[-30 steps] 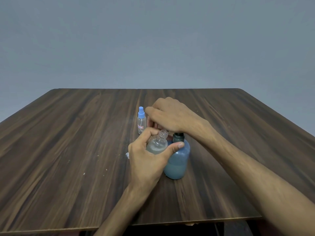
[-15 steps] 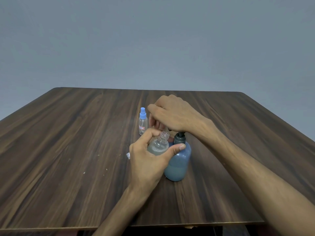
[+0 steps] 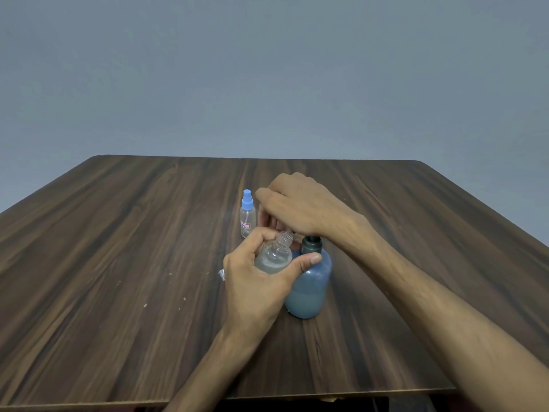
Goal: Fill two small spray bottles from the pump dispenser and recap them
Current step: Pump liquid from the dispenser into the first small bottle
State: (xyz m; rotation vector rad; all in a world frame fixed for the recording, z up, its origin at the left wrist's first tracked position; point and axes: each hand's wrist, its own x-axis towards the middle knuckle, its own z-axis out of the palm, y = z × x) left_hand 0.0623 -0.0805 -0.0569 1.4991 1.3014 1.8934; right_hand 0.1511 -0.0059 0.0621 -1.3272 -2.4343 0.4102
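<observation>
I am looking down at a dark wood-grain table [image 3: 118, 263] with a plain grey wall [image 3: 267, 69] behind it. The landmark is the blue pump dispenser [image 3: 310, 288], standing upright near the middle of the table, about half full of pale liquid, with a dark collar at its neck.

My left hand [image 3: 255, 289] is closed around an uncapped clear spray bottle [image 3: 274, 254]. The thumb wraps the side nearest the dispenser and its tip touches the dispenser's shoulder; the fingers curl round the far side. The bottle is held off the table, just left of the dispenser's neck, tilted so its threaded open mouth leans toward the pump head. It holds some cloudy liquid in its lower part.

My right hand [image 3: 300, 206] lies on top of the dispenser, palm down, covering the pump head, with the fingers bent downward over the open bottle's mouth. The pump head and nozzle are hidden under it, so I cannot tell exactly how it grips.

A second small spray bottle [image 3: 247, 214], clear with a light blue cap on and a red-edged label, stands upright on the table beyond and left of the dispenser, just beside my right fingers.

A small pale object [image 3: 221, 275] peeks out left of my left hand; I cannot tell what it is.
</observation>
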